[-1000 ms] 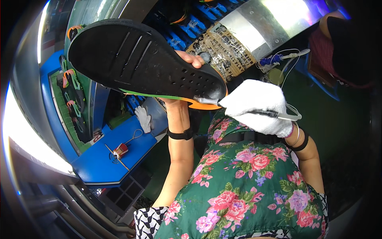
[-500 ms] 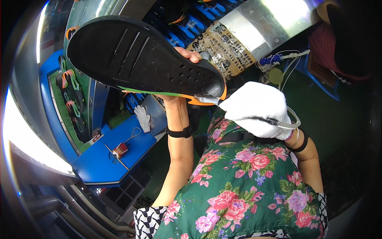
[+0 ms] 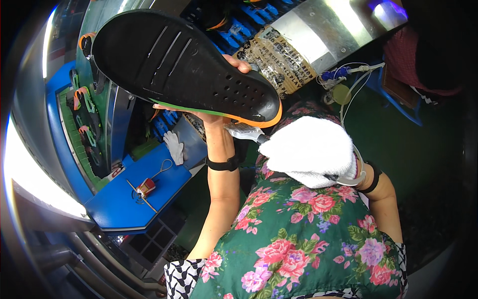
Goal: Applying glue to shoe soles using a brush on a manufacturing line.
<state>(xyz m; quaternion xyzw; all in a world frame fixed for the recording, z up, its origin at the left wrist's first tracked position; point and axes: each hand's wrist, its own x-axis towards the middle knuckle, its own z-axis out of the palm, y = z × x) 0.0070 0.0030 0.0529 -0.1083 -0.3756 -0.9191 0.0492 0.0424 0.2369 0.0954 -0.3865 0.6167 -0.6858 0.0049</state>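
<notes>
My left hand (image 3: 215, 118) grips a black shoe sole (image 3: 172, 62) from behind, its thumb and fingers showing at opposite edges. The sole is tilted up in front of me, with slots in its wide end, small holes near the narrow end and a green-to-orange rim. On my right hand (image 3: 313, 151) is a white knit glove. It is closed on a brush (image 3: 246, 133) with pale, wet-looking bristles and a dark neck; the handle is hidden in the glove. The bristles are just below the orange rim; whether they touch it I cannot tell. A thin pale tube (image 3: 360, 167) curves past my right wrist.
On the blue side table (image 3: 117, 209) at left lie a white glove (image 3: 174, 148) and a red can-like item (image 3: 146, 188) with a stick. Several soles (image 3: 85, 102) rest on a green belt. Taped cardboard (image 3: 279, 60) covers part of a metal surface (image 3: 326, 35).
The brush and my right hand have moved left and slightly down, off the sole's orange tip. The sole has tipped and shifted slightly, still in my left hand.
</notes>
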